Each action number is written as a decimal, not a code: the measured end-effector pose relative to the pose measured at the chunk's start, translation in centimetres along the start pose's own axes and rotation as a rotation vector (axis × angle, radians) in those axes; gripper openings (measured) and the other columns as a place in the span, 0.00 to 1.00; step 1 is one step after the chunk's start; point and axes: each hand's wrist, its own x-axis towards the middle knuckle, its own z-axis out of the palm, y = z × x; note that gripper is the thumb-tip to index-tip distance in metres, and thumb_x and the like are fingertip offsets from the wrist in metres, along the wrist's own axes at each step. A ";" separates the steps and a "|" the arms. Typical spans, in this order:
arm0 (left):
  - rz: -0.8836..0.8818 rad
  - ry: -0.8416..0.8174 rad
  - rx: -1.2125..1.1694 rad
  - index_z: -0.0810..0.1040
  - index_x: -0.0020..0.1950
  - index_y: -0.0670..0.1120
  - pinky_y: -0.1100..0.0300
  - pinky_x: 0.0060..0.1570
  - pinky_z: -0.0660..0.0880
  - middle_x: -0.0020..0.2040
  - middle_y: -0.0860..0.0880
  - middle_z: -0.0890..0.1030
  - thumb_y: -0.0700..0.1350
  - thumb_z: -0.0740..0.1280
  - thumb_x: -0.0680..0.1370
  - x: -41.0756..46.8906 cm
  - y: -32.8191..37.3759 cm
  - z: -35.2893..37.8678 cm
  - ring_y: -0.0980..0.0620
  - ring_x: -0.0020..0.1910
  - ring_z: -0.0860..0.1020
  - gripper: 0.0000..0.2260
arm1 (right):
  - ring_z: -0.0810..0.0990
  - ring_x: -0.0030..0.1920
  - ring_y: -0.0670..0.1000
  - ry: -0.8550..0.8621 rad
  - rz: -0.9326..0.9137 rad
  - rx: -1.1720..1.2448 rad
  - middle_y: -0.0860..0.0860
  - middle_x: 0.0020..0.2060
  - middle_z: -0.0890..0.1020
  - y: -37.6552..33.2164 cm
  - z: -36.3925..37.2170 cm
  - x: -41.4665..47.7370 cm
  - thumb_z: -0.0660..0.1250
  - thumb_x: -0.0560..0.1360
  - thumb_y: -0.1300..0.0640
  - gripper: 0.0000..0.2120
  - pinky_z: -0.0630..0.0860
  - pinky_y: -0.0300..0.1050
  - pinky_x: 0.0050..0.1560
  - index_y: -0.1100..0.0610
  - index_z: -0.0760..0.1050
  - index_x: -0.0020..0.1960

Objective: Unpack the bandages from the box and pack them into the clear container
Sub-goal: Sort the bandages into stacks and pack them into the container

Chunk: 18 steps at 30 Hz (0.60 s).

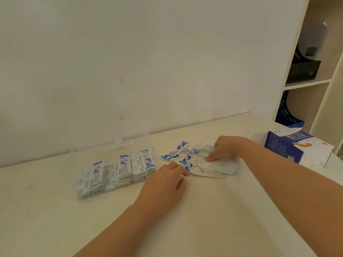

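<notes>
A clear container [111, 154] lies open on the white table, its lid standing up against the wall. Rows of blue-and-white wrapped bandages [122, 169] fill it. To its right lies a loose pile of bandages [215, 166], with a few blue-printed ones [175, 152] scattered at the pile's left. My right hand [225, 148] rests on top of the pile, fingers pressing on it. My left hand [167, 180] lies palm down at the pile's left edge, fingertips touching the bandages there. The blue bandage box [289, 147] stands open at the right.
A white shelf unit [306, 84] rises at the right with a black object [304, 71] and a dark blue bin [286, 112] in its compartments. The wall runs along the table's far edge. Bare tabletop [204, 210] lies in front of the pile.
</notes>
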 end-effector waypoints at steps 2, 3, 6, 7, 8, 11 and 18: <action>0.009 0.002 0.013 0.74 0.60 0.55 0.62 0.53 0.70 0.60 0.59 0.73 0.46 0.56 0.79 0.1 -0.1 0.0 0.58 0.58 0.72 0.12 | 0.77 0.43 0.54 0.035 0.007 0.067 0.52 0.46 0.78 0.4 0.0 0.2 0.73 0.67 0.42 0.26 0.71 0.41 0.39 0.60 0.75 0.55; 0.012 0.001 0.021 0.74 0.60 0.55 0.62 0.52 0.70 0.60 0.59 0.73 0.47 0.56 0.79 0.1 -0.1 0.1 0.58 0.58 0.72 0.12 | 0.77 0.40 0.52 0.054 0.007 0.124 0.52 0.42 0.78 0.7 0.1 0.2 0.74 0.66 0.44 0.25 0.70 0.41 0.36 0.61 0.76 0.54; 0.031 -0.015 0.024 0.73 0.61 0.55 0.60 0.52 0.71 0.61 0.60 0.72 0.47 0.56 0.79 0.1 -0.3 0.4 0.59 0.58 0.72 0.13 | 0.74 0.37 0.51 0.102 -0.037 0.261 0.52 0.40 0.76 1.6 0.3 0.1 0.73 0.68 0.49 0.20 0.67 0.41 0.34 0.62 0.77 0.52; 0.047 -0.029 0.010 0.73 0.62 0.56 0.61 0.52 0.71 0.61 0.60 0.71 0.47 0.56 0.79 0.1 -0.4 0.5 0.59 0.58 0.72 0.13 | 0.73 0.38 0.51 0.112 -0.074 0.288 0.53 0.40 0.76 1.9 0.4 0.1 0.73 0.69 0.50 0.19 0.67 0.41 0.36 0.62 0.77 0.52; 0.067 -0.052 -0.006 0.72 0.63 0.57 0.62 0.54 0.70 0.63 0.60 0.70 0.48 0.57 0.79 0.1 -0.3 0.6 0.59 0.60 0.71 0.14 | 0.74 0.38 0.51 0.123 -0.111 0.315 0.53 0.40 0.77 2.2 0.5 0.0 0.72 0.69 0.51 0.17 0.68 0.42 0.37 0.61 0.77 0.52; 0.106 -0.142 0.021 0.66 0.69 0.60 0.64 0.63 0.61 0.69 0.60 0.64 0.53 0.55 0.80 0.3 -0.1 1.0 0.58 0.67 0.65 0.17 | 0.72 0.35 0.46 0.186 -0.196 0.411 0.48 0.37 0.75 3.1 0.5 -0.4 0.71 0.71 0.54 0.08 0.66 0.38 0.34 0.55 0.75 0.46; 0.088 -0.213 0.160 0.62 0.71 0.61 0.57 0.70 0.55 0.73 0.58 0.60 0.60 0.52 0.80 1.6 0.3 1.6 0.55 0.72 0.58 0.20 | 0.72 0.46 0.49 0.519 -0.228 0.441 0.50 0.48 0.75 5.0 -1.3 0.1 0.71 0.72 0.55 0.16 0.64 0.41 0.43 0.58 0.74 0.57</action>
